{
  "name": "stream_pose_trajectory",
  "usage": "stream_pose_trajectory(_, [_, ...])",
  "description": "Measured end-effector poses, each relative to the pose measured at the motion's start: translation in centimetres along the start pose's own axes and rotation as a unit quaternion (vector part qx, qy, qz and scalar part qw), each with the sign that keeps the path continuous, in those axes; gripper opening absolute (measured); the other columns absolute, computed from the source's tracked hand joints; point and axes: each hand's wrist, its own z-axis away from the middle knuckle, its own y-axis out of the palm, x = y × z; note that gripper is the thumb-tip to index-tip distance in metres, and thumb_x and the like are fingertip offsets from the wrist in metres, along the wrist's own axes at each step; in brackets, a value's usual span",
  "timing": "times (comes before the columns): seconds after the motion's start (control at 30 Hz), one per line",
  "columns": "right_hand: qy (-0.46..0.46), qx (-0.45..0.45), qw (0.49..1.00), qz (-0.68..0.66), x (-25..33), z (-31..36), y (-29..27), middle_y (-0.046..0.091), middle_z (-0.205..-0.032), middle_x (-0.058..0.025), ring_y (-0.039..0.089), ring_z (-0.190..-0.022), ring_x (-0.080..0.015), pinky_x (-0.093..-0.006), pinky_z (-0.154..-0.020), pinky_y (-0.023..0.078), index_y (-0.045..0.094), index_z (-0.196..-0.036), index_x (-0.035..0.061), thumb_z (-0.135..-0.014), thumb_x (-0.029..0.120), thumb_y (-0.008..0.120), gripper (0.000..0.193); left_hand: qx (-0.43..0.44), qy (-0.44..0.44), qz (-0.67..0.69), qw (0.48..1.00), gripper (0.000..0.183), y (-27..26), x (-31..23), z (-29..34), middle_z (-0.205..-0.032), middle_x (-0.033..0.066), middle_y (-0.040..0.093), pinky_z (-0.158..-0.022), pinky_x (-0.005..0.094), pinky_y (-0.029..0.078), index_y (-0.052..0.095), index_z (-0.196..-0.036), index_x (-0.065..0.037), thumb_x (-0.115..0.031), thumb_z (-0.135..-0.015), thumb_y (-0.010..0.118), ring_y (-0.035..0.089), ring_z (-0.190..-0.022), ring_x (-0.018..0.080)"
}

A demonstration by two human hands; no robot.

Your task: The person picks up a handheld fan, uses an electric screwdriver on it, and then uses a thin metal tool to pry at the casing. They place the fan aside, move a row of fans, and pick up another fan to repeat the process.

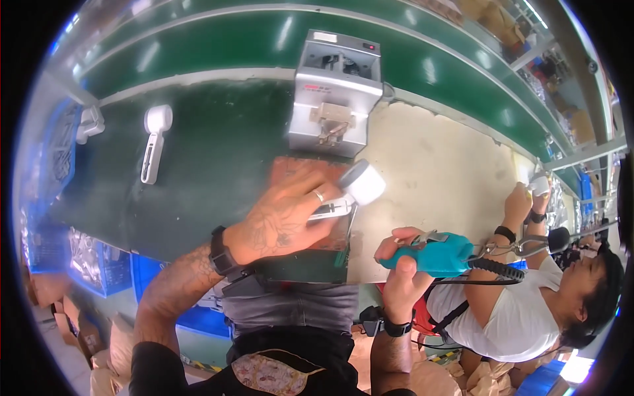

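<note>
My left hand (284, 214) is closed round the slotted handle of a white handheld device with a round head (366, 183), over a reddish-brown mat (284, 168). Its head points up and to the right, past my fingertips. In my right hand (404, 270) is a teal electric screwdriver (441, 255), wrapped by my fingers and joined to a metal hook and a black coiled cord. The screwdriver is apart from the white device. A thin tool with a green handle (341, 256) lies at the mat's right edge.
Beyond the mat stands a silver screw feeder (330, 99). Another white round-headed device (154, 142) lies on the dark green table (205, 132) at the left. Blue crates (99, 261) line the left side. On the right a co-worker (508, 303) handles a white part.
</note>
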Motion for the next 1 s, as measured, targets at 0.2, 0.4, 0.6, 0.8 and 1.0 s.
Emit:
stream_pose_trajectory(0.2, [0.03, 0.046, 0.998, 0.0, 1.0, -0.3, 2.8, 0.061, -0.081, -0.0081, 0.062, -0.072, -0.0202, -0.0315, -0.065, 0.049, 0.057, -0.117, -0.0073, -0.087, 0.064, 0.074, 0.08, -0.01, 0.046, 0.072, 0.996, 0.025, 0.2, 0.8, -0.1, -0.1, 0.0105, 0.067, -0.083, 0.042, 0.053, 0.07, -0.101, -0.005, -0.008, -0.078, 0.08, 0.065, -0.094, 0.0333])
stream_pose_trajectory(0.4, [0.02, 0.034, 0.999, -0.01, 1.3, -0.5, 3.0, 0.061, -0.082, -0.0088, 0.063, -0.073, -0.0208, -0.0321, -0.066, 0.051, 0.055, -0.119, -0.0074, -0.088, 0.063, 0.075, 0.079, 0.035, 0.067, 0.058, 0.995, 0.036, 1.0, 2.5, -0.1, -0.124, 0.0134, 0.065, -0.098, 0.0487, 0.05, 0.066, -0.11, -0.006, -0.021, -0.081, 0.081, 0.061, -0.118, 0.036])
stream_pose_trajectory(0.6, [-0.003, 0.016, 1.0, -0.006, 2.7, -2.2, 4.0, 0.057, -0.074, -0.0062, 0.057, -0.065, -0.0187, -0.0317, -0.059, 0.046, 0.055, -0.117, -0.0034, -0.089, 0.076, 0.062, 0.084, 0.078, 0.06, 0.044, 0.994, 0.036, 0.7, 3.6, -0.9, -0.132, 0.0141, 0.065, -0.095, 0.0478, 0.049, 0.069, -0.112, -0.01, -0.03, -0.083, 0.08, 0.061, -0.12, 0.0352])
stream_pose_trajectory(0.8, [-0.084, 0.021, 0.996, -0.031, 5.2, -5.6, 6.0, 0.049, -0.068, -0.0013, 0.046, -0.059, -0.0142, -0.03, -0.056, 0.038, 0.054, -0.114, 0.0043, -0.085, 0.088, 0.047, 0.089, 0.036, 0.026, 0.079, 0.996, 0.03, 0.5, 3.0, -0.8, -0.103, 0.0103, 0.068, -0.085, 0.0441, 0.053, 0.072, -0.107, -0.006, -0.025, -0.085, 0.079, 0.065, -0.1, 0.0334])
stream_pose_trajectory(1.0, [-0.096, 0.07, 0.993, -0.022, 4.8, -10.3, 8.8, 0.052, -0.07, -0.0036, 0.049, -0.061, -0.0146, -0.0314, -0.057, 0.038, 0.058, -0.125, -0.0024, -0.089, 0.083, 0.05, 0.094, 0.011, 0.014, 0.041, 0.999, 0.034, 0.3, 3.5, -1.4, -0.108, 0.0067, 0.067, -0.086, 0.0428, 0.053, 0.073, -0.111, -0.008, -0.028, -0.084, 0.081, 0.063, -0.101, 0.0293])
